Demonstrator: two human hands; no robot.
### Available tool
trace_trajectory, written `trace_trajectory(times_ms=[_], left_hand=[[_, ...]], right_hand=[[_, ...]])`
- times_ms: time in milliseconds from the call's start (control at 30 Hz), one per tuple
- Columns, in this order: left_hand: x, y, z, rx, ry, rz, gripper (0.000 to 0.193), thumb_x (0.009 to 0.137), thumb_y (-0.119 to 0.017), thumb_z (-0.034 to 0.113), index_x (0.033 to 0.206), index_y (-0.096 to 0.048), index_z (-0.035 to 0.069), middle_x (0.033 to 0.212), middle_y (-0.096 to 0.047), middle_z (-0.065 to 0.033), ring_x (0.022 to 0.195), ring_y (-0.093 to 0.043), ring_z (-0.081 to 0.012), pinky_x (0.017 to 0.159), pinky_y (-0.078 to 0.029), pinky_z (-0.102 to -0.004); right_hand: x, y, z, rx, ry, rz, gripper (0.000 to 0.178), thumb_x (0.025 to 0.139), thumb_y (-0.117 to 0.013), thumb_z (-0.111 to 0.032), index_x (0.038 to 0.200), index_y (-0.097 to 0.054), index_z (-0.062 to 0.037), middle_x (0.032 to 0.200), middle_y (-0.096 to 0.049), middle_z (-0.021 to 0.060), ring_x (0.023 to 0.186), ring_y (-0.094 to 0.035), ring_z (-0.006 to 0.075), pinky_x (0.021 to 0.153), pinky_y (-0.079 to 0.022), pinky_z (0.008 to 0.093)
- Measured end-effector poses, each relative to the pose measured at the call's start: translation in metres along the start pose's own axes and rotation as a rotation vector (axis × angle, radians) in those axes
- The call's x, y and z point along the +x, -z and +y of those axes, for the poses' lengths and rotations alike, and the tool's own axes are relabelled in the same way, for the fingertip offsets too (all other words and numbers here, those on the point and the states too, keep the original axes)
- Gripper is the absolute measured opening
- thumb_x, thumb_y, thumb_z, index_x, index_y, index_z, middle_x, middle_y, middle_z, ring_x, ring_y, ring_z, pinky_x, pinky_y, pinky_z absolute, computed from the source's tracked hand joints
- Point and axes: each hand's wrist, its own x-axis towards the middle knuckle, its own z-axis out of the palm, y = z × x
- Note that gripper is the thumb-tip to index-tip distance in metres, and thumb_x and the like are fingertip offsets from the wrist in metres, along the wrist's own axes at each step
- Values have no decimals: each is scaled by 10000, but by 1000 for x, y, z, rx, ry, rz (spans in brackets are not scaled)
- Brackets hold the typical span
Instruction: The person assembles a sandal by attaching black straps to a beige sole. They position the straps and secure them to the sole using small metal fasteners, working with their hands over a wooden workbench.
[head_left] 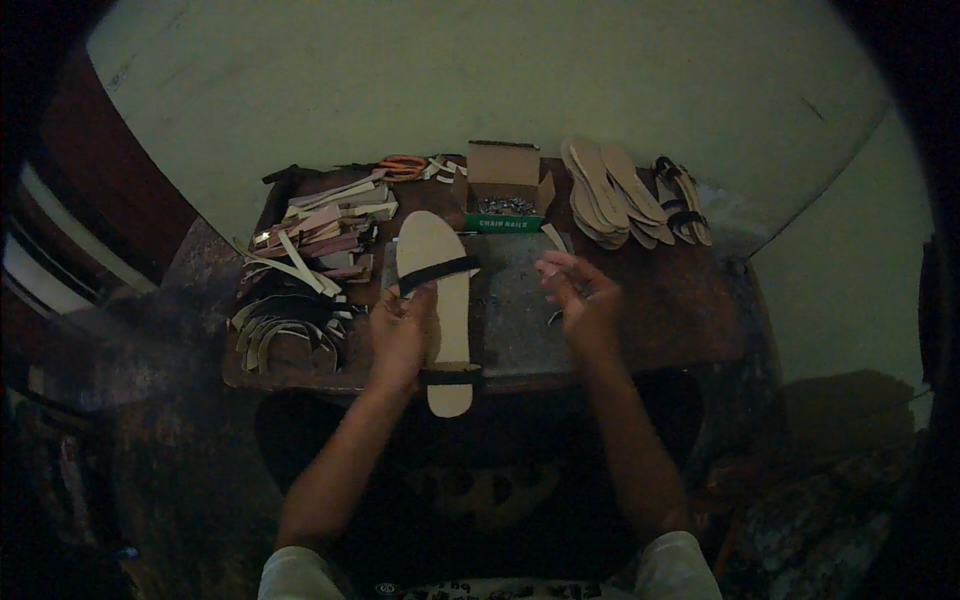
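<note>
A beige sandal sole (453,318), toe end away from me, is gripped at its left edge by my left hand (399,330). One black strap (440,272) crosses its front part, and a second black strap (451,377) lies across the heel end. To the right of the sole, my right hand (585,298) is raised over a grey slab (515,335), thumb and fingers pinched together. Whatever those fingertips hold, if anything, is too small and dim to tell.
An open green box (500,222) of small metal nails stands at the back. Stacked soles (607,195) and a strapped sandal (682,205) lie far right. Pale and brown strips (330,235), black curved straps (290,330) and orange-handled scissors (403,166) cover the table's left.
</note>
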Motion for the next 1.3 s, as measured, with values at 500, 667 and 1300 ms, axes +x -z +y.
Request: trace_trajectory(times_ms=[500,667,1300], left_hand=[[3,5,6,13,114,-31,220,902,-681,190,1034,-605,31,958,-679,-79,807,-642,-141,716,-510,-293],[1,0,1,1,110,-62,261,899,-685,186,1064,-591,8,963,-674,-90,818,-643,-148,724,-516,-299],[12,12,8,68,150,9,275,899,-677,206,1058,-576,6,955,-669,-100,796,-642,-166,717,-516,-304]], right_hand=[[15,28,1,-878,-94,-42,458,752,-767,-224,1126,-636,5,1072,-620,205,981,-612,363,851,-486,443],[16,32,30,-949,150,75,394,758,-758,-226,1046,-626,7,1056,-607,206,965,-593,386,842,-467,482],[-13,-23,33,-959,554,-303,159,805,-685,-157,945,-733,-98,1045,-634,57,1044,-531,255,896,-372,428]])
